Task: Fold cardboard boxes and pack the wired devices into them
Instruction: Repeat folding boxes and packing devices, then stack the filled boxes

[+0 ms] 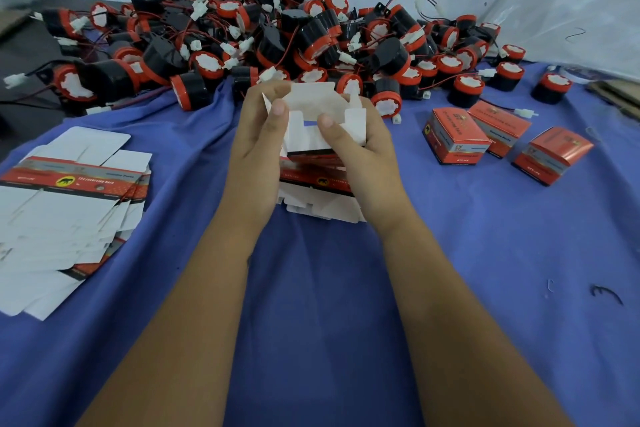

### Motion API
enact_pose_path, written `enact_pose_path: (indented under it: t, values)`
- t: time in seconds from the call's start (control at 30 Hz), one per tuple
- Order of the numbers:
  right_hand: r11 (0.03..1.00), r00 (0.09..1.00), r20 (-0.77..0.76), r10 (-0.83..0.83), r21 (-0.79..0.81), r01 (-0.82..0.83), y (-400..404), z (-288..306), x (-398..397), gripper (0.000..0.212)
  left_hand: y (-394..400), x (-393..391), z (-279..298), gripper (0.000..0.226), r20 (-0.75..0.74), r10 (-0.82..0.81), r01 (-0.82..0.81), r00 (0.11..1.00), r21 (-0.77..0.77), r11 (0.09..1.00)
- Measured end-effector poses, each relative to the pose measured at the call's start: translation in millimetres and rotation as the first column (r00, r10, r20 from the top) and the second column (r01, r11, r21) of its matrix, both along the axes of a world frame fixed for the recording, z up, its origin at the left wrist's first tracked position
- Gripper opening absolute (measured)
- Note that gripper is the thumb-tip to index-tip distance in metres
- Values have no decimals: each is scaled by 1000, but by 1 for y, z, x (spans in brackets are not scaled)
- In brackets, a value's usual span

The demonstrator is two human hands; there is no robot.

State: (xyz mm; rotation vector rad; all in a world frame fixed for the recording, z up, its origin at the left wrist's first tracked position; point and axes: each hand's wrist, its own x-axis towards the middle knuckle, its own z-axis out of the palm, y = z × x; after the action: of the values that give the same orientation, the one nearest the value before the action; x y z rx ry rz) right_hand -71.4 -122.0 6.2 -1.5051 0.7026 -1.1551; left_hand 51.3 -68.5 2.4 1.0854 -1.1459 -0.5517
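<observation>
We see a blue cloth over the table, matt and softly creased. The box held by the left hand and right hand is thin card: plain white and matt inside, printed red and black outside. The flat boxes in the stack look like the same card, with a slight sheen on the printed band. The three finished boxes show that smooth printed face. The piled devices have glossy black plastic bodies, red plastic rims, white plastic plugs and thin red and black wires.
</observation>
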Motion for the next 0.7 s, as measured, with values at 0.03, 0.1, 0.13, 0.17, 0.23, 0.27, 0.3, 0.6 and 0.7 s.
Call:
enact_pose_path:
  t: [0.03, 0.1, 0.13, 0.17, 0.23, 0.27, 0.3, 0.6, 0.7]
  values:
    - [1000, 999, 28, -15, 7, 15, -1, 1, -1, 30, -1, 0, 1, 34, 5, -27, 27, 1000, -25, 999]
    - [999, 995, 92, -34, 34, 31, -2, 2, -2, 28, -3, 1, 3, 42, -24, -118, 116, 993, -80, 990]
    - [998, 993, 115, -31, 50, 26, -3, 3, -3, 25, -4, 1, 3, 44, -81, -170, 162, 982, -100, 982]
    - [997, 992, 124, -23, 70, 14, -2, 3, -3, 21, -6, 0, 2, 46, -147, -198, 185, 969, -97, 978]
    - [990, 993, 116, -12, 138, -4, -1, 3, -1, 15, -8, -2, -2, 48, -236, -175, 172, 956, -32, 985]
    - [984, 995, 103, -10, 176, -9, -2, 0, 0, 16, -8, -3, -5, 46, -259, -151, 156, 954, -1, 988]
    - [976, 996, 86, -9, 218, -10, -2, -2, 1, 19, -10, -3, -8, 43, -284, -136, 147, 949, 19, 989]
    - [957, 999, 47, -1, 290, -13, -5, -3, 1, 30, -11, -14, -9, 52, -257, -111, 112, 960, -8, 994]
    - [969, 999, -4, -37, 245, 37, -7, -1, 0, 29, -11, -15, -7, 57, -168, -80, 79, 983, -15, 997]
